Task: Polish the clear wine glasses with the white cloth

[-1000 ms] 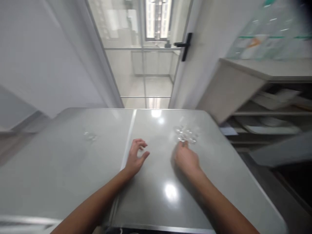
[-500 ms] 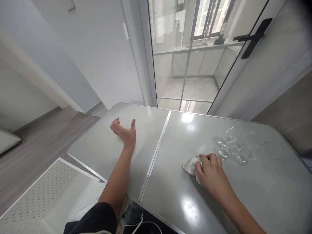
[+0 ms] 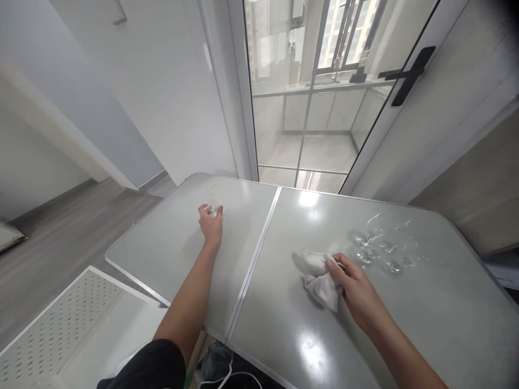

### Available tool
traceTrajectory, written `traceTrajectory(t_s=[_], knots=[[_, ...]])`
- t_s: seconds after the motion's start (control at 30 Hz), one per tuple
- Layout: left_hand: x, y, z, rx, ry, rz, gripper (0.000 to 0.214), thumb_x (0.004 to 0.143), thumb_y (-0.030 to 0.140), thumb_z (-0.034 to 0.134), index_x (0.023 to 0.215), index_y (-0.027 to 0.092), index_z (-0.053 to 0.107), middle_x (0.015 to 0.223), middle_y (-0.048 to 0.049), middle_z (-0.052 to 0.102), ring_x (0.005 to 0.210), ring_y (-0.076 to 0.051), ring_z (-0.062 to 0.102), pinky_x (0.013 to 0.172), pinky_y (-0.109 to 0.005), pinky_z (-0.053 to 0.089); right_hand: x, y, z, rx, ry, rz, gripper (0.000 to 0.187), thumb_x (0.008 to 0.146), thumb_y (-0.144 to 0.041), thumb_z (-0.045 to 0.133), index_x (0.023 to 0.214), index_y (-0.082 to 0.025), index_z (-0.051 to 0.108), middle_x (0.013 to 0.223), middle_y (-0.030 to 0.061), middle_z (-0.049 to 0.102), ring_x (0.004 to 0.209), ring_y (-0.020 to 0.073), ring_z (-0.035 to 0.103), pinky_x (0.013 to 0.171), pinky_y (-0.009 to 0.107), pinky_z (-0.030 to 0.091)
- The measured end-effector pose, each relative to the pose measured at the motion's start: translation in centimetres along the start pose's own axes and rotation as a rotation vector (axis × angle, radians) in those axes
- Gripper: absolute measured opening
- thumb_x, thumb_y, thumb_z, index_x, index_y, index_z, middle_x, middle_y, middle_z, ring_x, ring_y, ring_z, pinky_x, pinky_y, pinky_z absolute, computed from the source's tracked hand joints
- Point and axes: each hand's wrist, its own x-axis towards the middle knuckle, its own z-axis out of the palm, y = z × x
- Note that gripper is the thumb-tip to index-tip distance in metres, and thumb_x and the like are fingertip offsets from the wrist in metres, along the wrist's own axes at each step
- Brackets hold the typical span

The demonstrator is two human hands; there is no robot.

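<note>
My left hand point(image 3: 211, 224) is at the far left part of the table, its fingers curled round a clear glass point(image 3: 213, 207). The fingers cover part of the glass, and its full shape is hard to see. A crumpled white cloth point(image 3: 322, 286) hangs from my right hand point(image 3: 352, 283), pinched between thumb and fingers just above the tabletop. Beyond that hand, at the right, several clear glasses point(image 3: 392, 266) stand close together; their see-through outlines blur into the surface.
The grey folding table point(image 3: 259, 319) has a metal seam point(image 3: 252, 273) across its middle. A white perforated chair point(image 3: 60, 319) is at the lower left. White cable point(image 3: 231, 373) lies below the front edge. A glass door point(image 3: 304, 124) with a black handle point(image 3: 411, 75) is behind.
My left hand has gone from spread fingers to closing round the glass. My right hand has turned and lifted the cloth, which now hangs more unfolded.
</note>
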Motion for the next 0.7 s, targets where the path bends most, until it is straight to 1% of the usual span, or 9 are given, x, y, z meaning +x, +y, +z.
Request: traceTrajectory(t_s=[0.1, 0.17, 0.27, 0.33, 0.43, 0.5, 0.6, 0.67, 0.7], knots=[[-0.3, 0.3, 0.1, -0.041, -0.007, 0.035, 0.048, 0.088, 0.038, 0.073, 0.127, 0.022, 0.050, 0.113, -0.0109, 0.073, 0.105, -0.023, 0.071, 0.097, -0.039, 0.053, 0.5, 0.4, -0.1, 0.204, -0.036, 0.123, 0.046, 0.068, -0.038, 0.091, 0.103, -0.019, 0.068, 0.087, 0.0043, 0.072, 0.077, 0.0220, 0.067, 0.066, 0.030, 0.052], [-0.8, 0.8, 0.3, -0.071, -0.027, 0.104, 0.048, 0.088, 0.039, 0.072, 0.127, 0.022, 0.051, 0.112, -0.0095, 0.073, 0.098, -0.021, 0.071, 0.093, -0.037, 0.054, 0.9, 0.7, 0.0, 0.286, -0.023, 0.144, 0.050, 0.059, -0.026, 0.094, 0.103, -0.016, 0.071, 0.092, 0.0072, 0.075, 0.084, 0.0258, 0.070, 0.074, 0.033, 0.055], [-2.1, 2.2, 0.7, -0.097, -0.094, 0.265, 0.050, 0.087, 0.038, 0.074, 0.129, 0.022, 0.052, 0.110, -0.0084, 0.074, 0.098, -0.021, 0.071, 0.095, -0.037, 0.054, 1.2, 1.0, 0.3, 0.351, 0.040, 0.162, 0.036, 0.058, -0.021, 0.090, 0.090, -0.014, 0.074, 0.088, 0.0085, 0.077, 0.085, 0.0269, 0.071, 0.074, 0.033, 0.055], [-3.7, 3.6, 0.9, -0.108, -0.189, 0.386, 0.053, 0.087, 0.038, 0.075, 0.132, 0.022, 0.052, 0.109, -0.0075, 0.074, 0.102, -0.021, 0.071, 0.096, -0.038, 0.054, 1.3, 0.9, 0.5, 0.404, 0.111, 0.165, 0.033, 0.062, -0.024, 0.088, 0.092, -0.015, 0.075, 0.094, 0.0086, 0.078, 0.089, 0.0264, 0.072, 0.076, 0.032, 0.055], [-6.6, 5.9, 0.9, -0.146, -0.411, 0.553, 0.055, 0.088, 0.039, 0.074, 0.136, 0.022, 0.053, 0.106, -0.0047, 0.073, 0.101, -0.020, 0.071, 0.094, -0.036, 0.056, 1.4, 0.5, 0.9, 0.443, 0.187, 0.069, 0.037, 0.072, -0.035, 0.085, 0.102, -0.017, 0.074, 0.102, 0.0083, 0.078, 0.097, 0.0266, 0.071, 0.084, 0.034, 0.056], [-8.8, 7.1, 0.8, -0.165, -0.554, 0.637, 0.058, 0.088, 0.042, 0.075, 0.138, 0.023, 0.055, 0.104, -0.0034, 0.072, 0.091, -0.017, 0.071, 0.087, -0.032, 0.058, 1.4, 0.1, 1.1, 0.408, 0.289, -0.051, 0.042, 0.077, -0.045, 0.082, 0.108, -0.019, 0.071, 0.107, 0.0076, 0.077, 0.100, 0.0262, 0.071, 0.088, 0.035, 0.056], [-12.2, 8.1, 0.6, -0.122, -0.784, 0.789, 0.060, 0.087, 0.048, 0.076, 0.140, 0.026, 0.058, 0.099, -0.0009, 0.073, 0.065, -0.010, 0.064, 0.070, -0.024, 0.056, 0.8, -0.4, 1.4, 0.184, 0.399, -0.262, 0.044, 0.088, -0.052, 0.072, 0.119, -0.021, 0.066, 0.116, 0.0079, 0.075, 0.108, 0.0255, 0.069, 0.094, 0.036, 0.054], [-14.1, 8.3, 0.6, -0.046, -0.873, 0.873, 0.058, 0.089, 0.051, 0.073, 0.140, 0.028, 0.060, 0.094, -0.0004, 0.073, 0.056, -0.009, 0.059, 0.060, -0.023, 0.051, 0.0, -0.4, 1.8, 0.039, 0.451, -0.357, 0.041, 0.094, -0.053, 0.065, 0.122, -0.023, 0.065, 0.114, 0.0080, 0.074, 0.108, 0.0254, 0.068, 0.092, 0.036, 0.054], [-14.8, 8.3, 0.6, -0.023, -0.898, 0.896, 0.057, 0.090, 0.053, 0.072, 0.140, 0.028, 0.061, 0.092, -0.0007, 0.073, 0.054, -0.009, 0.058, 0.056, -0.022, 0.049, -0.4, -0.3, 1.9, -0.025, 0.459, -0.382, 0.038, 0.095, -0.052, 0.064, 0.120, -0.023, 0.065, 0.109, 0.0078, 0.074, 0.103, 0.0258, 0.068, 0.089, 0.036, 0.054]])
